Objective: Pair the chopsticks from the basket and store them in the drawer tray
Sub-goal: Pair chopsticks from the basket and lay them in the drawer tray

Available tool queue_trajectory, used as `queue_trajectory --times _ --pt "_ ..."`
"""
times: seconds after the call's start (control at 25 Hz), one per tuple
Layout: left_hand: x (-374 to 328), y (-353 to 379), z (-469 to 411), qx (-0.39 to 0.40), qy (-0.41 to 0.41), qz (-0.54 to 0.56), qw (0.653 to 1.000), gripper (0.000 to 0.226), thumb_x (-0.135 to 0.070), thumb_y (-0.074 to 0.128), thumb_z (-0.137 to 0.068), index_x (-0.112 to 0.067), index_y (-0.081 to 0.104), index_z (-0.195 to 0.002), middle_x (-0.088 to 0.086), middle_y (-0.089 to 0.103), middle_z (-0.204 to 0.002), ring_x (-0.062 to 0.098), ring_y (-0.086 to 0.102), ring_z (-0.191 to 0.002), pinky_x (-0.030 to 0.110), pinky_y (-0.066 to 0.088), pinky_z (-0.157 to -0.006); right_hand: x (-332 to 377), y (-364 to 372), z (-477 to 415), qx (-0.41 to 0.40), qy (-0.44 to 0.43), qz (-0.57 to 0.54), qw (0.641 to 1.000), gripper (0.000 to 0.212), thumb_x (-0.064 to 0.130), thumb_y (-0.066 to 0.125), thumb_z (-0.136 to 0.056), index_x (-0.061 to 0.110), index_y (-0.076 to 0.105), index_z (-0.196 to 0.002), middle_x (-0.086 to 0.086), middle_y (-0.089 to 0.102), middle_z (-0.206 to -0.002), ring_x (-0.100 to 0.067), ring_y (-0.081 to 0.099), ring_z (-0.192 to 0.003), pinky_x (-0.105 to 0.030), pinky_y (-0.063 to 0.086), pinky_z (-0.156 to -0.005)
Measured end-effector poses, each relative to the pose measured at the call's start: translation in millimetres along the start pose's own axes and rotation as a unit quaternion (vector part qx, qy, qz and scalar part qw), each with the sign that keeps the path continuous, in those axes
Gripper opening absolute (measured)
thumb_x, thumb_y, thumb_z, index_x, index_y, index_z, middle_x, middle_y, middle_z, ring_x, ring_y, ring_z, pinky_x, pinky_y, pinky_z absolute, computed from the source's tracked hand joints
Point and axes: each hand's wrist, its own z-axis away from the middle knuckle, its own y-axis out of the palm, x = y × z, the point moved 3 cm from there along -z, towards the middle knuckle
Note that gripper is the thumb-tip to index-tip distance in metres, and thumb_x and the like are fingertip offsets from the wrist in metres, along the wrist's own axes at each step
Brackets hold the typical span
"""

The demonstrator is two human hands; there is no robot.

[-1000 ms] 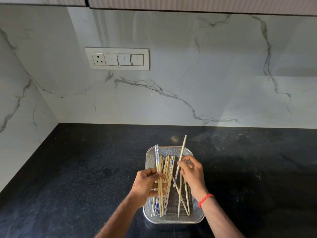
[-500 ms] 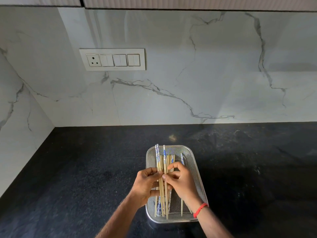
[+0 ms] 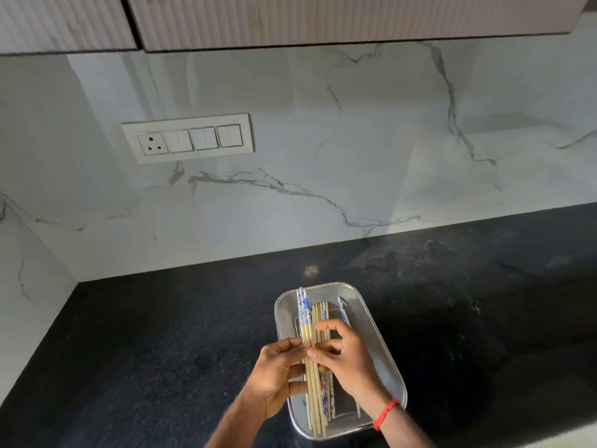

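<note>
Both hands, left and right, hold the chopsticks between them, over the basket.

I note dim, cool, even lighting. The marble backsplash is the brightest surface, with a soft pale patch at right. The black countertop reads dark, with a faint sheen near the wall. Wide-angle distortion bows the cabinet edge. My hands show slight softness; detail stays soft throughout.

Chopsticks in basket on countertop, switch panel behind.
</note>
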Motion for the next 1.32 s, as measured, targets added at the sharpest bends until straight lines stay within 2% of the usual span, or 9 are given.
queue_trajectory --times 0.16,0.36,0.52,0.64,0.84,0.96,1.12,1.24,1.32 --pt "5 3 -3 0.036 -0.031 0.004 0.999 0.02 -0.002 0.065 -0.091 0.006 0.069 -0.109 0.026 0.075 -0.101 0.038 0.076 -0.083 0.056 0.062 -0.076 -6 -4 12 -0.012 0.003 0.018 1.0 0.043 0.016 0.079 -0.08 0.029 0.056 -0.114 -0.002 0.078 -0.09 -0.014 0.075 -0.077 -0.031 0.061 -0.07" --pt "14 16 -2 0.059 -0.072 -0.009 0.996 0.02 0.002 0.062 -0.092 0.009 0.068 -0.11 0.027 0.074 -0.097 0.039 0.075 -0.08 0.05 0.064 -0.066 -1 -14 33 -0.014 0.003 0.082 0.997 0.039 0.014 0.073 -0.086 0.026 0.055 -0.119 0.001 0.077 -0.088 0.001 0.069 -0.063 -0.014 0.052 -0.057" --pt "22 28 -6 0.071 -0.074 -0.031 0.994 0.018 -0.001 0.068 -0.089 0.005 0.069 -0.106 0.021 0.075 -0.091 0.033 0.075 -0.075 0.047 0.063 -0.066 -9 -24 45 -0.021 -0.013 0.107 0.994 0.053 0.017 0.075 -0.084 0.031 0.05 -0.128 0.001 0.077 -0.088 -0.002 0.072 -0.077 -0.018 0.057 -0.07" --pt "33 42 -7 0.088 -0.079 -0.034 0.992 0.015 -0.001 0.066 -0.091 0.004 0.069 -0.105 0.02 0.076 -0.091 0.031 0.076 -0.075 0.045 0.062 -0.063 -19 -33 56 -0.055 0.016 0.032 0.998 0.059 0.011 0.077 -0.081 0.031 0.05 -0.129 -0.003 0.078 -0.088 -0.012 0.075 -0.084 -0.03 0.06 -0.081" --pt "45 70 -1 0.12 -0.081 -0.03 0.989 0.018 -0.005 0.068 -0.091 0.002 0.071 -0.107 0.025 0.075 -0.107 0.036 0.075 -0.09 0.054 0.062 -0.08 -26 -58 75 -0.08 0.059 -0.04 0.994 0.067 0.003 0.077 -0.079 0.028 0.047 -0.133 -0.008 0.078 -0.093 -0.017 0.075 -0.089 -0.031 0.058 -0.086" --pt "49 87 3 0.124 -0.066 -0.049 0.989 0.022 -0.013 0.071 -0.089 0.001 0.073 -0.108 0.023 0.077 -0.103 0.035 0.076 -0.086 0.046 0.064 -0.069 -30 -74 87 -0.068 0.055 -0.039 0.995 0.07 0.005 0.078 -0.079 0.025 0.044 -0.137 -0.008 0.078 -0.095 -0.018 0.075 -0.09 -0.035 0.058 -0.088" --pt "60 117 9 0.109 -0.047 -0.08 0.99 0.03 -0.02 0.074 -0.084 0.001 0.074 -0.106 0.024 0.077 -0.101 0.039 0.077 -0.089 0.053 0.062 -0.077 -40 -99 108 -0.069 0.069 -0.007 0.995 0.073 0.011 0.079 -0.08 0.029 0.04 -0.14 -0.005 0.078 -0.094 -0.014 0.075 -0.09 -0.037 0.058 -0.09" --pt "76 146 17 0.105 -0.055 -0.088 0.989 0.027 -0.016 0.072 -0.087 0.004 0.073 -0.107 0.026 0.076 -0.102 0.042 0.076 -0.091 0.054 0.063 -0.077 -49 -124 127 -0.082 0.079 -0.004 0.993 0.074 0.013 0.079 -0.08 0.029 0.04 -0.141 -0.003 0.078 -0.096 -0.011 0.074 -0.09 -0.032 0.058 -0.09" --pt "89 165 23 0.108 -0.062 -0.095 0.988 0.026 -0.014 0.071 -0.089 0.005 0.072 -0.107 0.028 0.076 -0.102 0.043 0.075 -0.093 0.056 0.062 -0.079 -56 -141 141 -0.09 0.08 -0.014 0.993 0.073 0.012 0.078 -0.081 0.028 0.04 -0.141 -0.003 0.078 -0.096 -0.01 0.074 -0.09 -0.023 0.057 -0.083"
